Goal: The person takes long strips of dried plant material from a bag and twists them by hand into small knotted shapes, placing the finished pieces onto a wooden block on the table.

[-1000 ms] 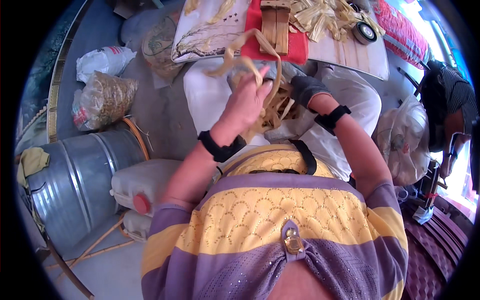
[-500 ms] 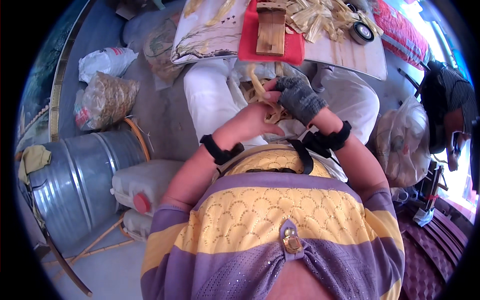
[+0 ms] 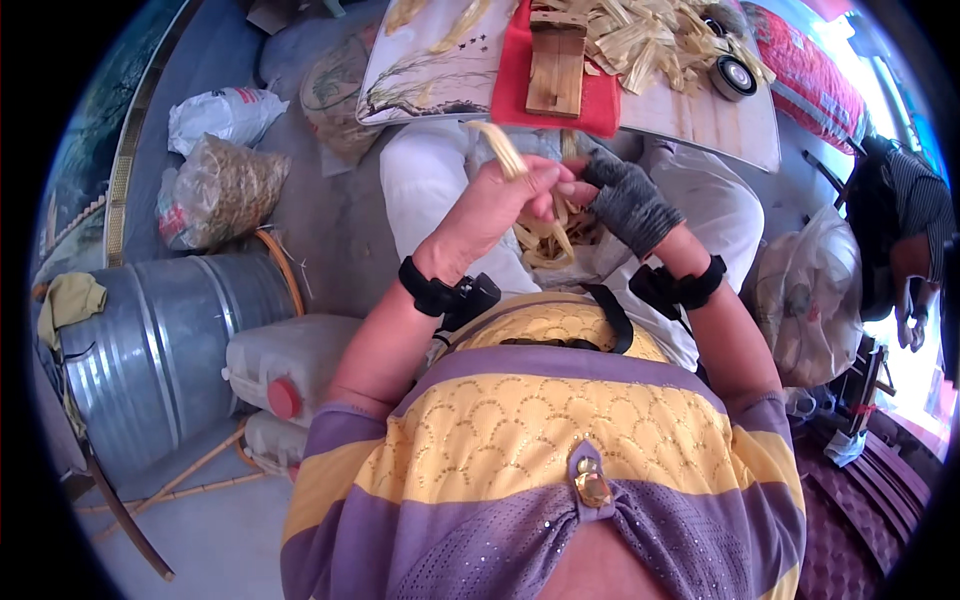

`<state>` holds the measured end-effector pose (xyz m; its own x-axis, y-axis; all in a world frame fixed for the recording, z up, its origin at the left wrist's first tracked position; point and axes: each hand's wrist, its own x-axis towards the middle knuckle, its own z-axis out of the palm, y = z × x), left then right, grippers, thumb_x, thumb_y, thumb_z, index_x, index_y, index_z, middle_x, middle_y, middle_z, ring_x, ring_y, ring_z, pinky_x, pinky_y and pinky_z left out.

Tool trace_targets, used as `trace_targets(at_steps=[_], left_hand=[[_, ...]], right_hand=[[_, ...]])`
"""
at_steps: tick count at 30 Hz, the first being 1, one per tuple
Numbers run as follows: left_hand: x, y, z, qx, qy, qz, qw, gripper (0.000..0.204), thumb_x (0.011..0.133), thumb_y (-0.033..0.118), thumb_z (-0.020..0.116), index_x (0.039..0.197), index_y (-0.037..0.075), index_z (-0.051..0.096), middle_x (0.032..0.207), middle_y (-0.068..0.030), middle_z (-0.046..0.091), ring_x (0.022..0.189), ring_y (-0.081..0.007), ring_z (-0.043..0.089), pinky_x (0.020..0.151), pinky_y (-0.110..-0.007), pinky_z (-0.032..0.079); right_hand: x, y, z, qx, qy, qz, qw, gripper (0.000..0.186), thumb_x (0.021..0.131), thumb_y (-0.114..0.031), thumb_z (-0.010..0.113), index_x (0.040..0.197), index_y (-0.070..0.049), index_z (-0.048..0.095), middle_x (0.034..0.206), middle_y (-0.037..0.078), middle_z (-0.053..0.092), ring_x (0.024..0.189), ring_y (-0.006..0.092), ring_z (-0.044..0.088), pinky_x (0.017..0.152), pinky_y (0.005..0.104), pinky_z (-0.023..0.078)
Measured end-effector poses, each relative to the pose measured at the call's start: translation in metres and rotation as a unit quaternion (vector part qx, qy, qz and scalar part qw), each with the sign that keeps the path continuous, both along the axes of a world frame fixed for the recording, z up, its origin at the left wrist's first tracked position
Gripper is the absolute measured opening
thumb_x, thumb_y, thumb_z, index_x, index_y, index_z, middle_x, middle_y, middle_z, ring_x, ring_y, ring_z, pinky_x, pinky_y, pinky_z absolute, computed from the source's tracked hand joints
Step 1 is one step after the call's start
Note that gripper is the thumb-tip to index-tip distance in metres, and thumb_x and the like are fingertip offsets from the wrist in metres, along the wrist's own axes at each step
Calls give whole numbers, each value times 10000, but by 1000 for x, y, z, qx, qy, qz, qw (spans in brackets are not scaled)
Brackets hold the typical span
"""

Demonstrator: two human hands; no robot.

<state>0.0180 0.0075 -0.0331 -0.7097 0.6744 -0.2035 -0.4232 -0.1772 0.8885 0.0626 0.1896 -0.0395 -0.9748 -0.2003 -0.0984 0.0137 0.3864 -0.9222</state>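
A pale yellow dried strip, like husk (image 3: 503,148), is pinched in my bare left hand (image 3: 488,205); its wide end sticks up past the thumb. My right hand (image 3: 632,202), in a grey fingerless glove, meets it fingertip to fingertip. The right fingers look closed on the strip's lower part, though the contact is partly hidden. Below both hands, between my knees, more curled strips (image 3: 548,243) lie in a pale bag or cloth.
Ahead stands a low table (image 3: 425,90) bearing a red cloth (image 3: 600,112), a wooden block tool (image 3: 556,72), piled strips (image 3: 650,45) and a round black tape roll (image 3: 733,78). Filled bags (image 3: 235,190), a metal drum (image 3: 170,340) and a plastic jug (image 3: 285,355) stand left. Another bag (image 3: 810,300) sits right.
My left hand has moved up and turned, so the strip's wide end now points up and left. My right hand has shifted slightly right. The whole view has shifted a little.
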Motion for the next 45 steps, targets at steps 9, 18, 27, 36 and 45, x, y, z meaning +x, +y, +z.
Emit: trace_targets(at_steps=[9,18,27,36,45], left_hand=[[-23,-4,23,-66,69,-206,974,527,885,213,538,1277,-86,351,778,-37,595,575,-54,485,575,-201,442],[-13,17,20,-185,105,-259,942,401,808,89,602,1188,24,491,824,-27,612,613,-67,511,600,-213,435],[-12,4,-4,6,-192,-82,978,438,914,400,422,1133,37,532,957,-68,637,831,-140,600,768,-239,429],[-3,18,12,0,-125,-22,992,253,885,135,454,1099,35,543,960,-2,578,863,-103,545,772,-281,440],[2,17,20,-253,513,184,799,209,806,19,469,1011,28,512,837,-144,538,770,-341,522,673,-382,418]], right_hand=[[-6,3,41,-262,-103,95,955,406,764,-224,628,1080,26,582,879,53,633,791,113,577,741,235,458],[-11,-1,1,62,214,-21,975,234,787,-226,596,972,-87,634,827,94,617,733,214,597,681,299,461],[2,-18,11,54,267,-43,961,183,797,-188,588,939,-75,611,831,132,587,787,290,576,680,329,450],[-4,-25,35,-259,14,-160,952,183,824,-196,616,860,-18,594,719,33,578,679,102,535,630,263,452],[-22,-19,12,-195,19,-238,951,223,860,-241,542,845,-19,560,701,65,571,712,146,589,578,290,442]])
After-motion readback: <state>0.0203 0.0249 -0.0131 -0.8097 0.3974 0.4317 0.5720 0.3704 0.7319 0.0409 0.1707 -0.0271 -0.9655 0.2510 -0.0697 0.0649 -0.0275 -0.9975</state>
